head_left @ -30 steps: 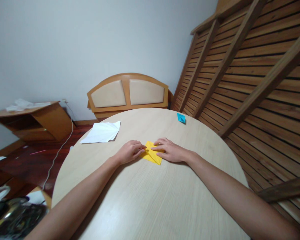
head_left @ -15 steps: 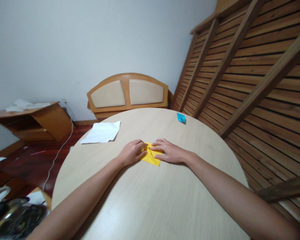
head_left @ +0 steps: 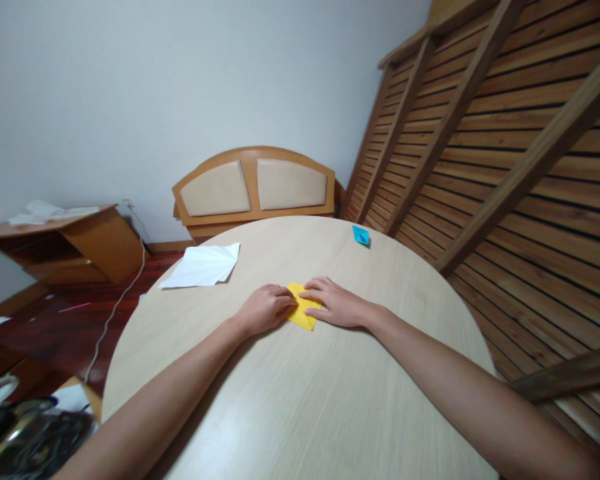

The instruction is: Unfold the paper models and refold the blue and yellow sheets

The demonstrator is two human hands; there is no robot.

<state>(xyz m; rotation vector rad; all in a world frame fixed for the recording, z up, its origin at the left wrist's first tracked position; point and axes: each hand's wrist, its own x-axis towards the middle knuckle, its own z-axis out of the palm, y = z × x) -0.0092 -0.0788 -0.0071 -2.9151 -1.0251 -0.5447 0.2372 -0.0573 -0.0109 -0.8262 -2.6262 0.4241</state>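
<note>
A piece of yellow folded paper (head_left: 303, 318) lies on the round table, between my two hands. My left hand (head_left: 269, 309) is closed at its left edge, thumb and fingers pressed together on the paper. From the other side my right hand (head_left: 334, 303) rests over the paper's right part, its fingers stretched out and apart, pressing on it. Creases show across the paper's middle; its left and right edges are partly hidden under the fingers. Farther back on the table sits a small blue folded paper (head_left: 361, 235), untouched.
White paper sheets (head_left: 201, 265) lie at the table's (head_left: 300, 413) back left. A wooden headboard (head_left: 254, 153) stands beyond the table, and a slatted wooden frame (head_left: 480, 167) leans along the right. Low wooden furniture (head_left: 97, 247) and a white cable (head_left: 125, 293) are on the left.
The yellow paper looks narrower, its left side now folded in. My left fingers have come together at that edge, while my right hand has stayed nearly in place.
</note>
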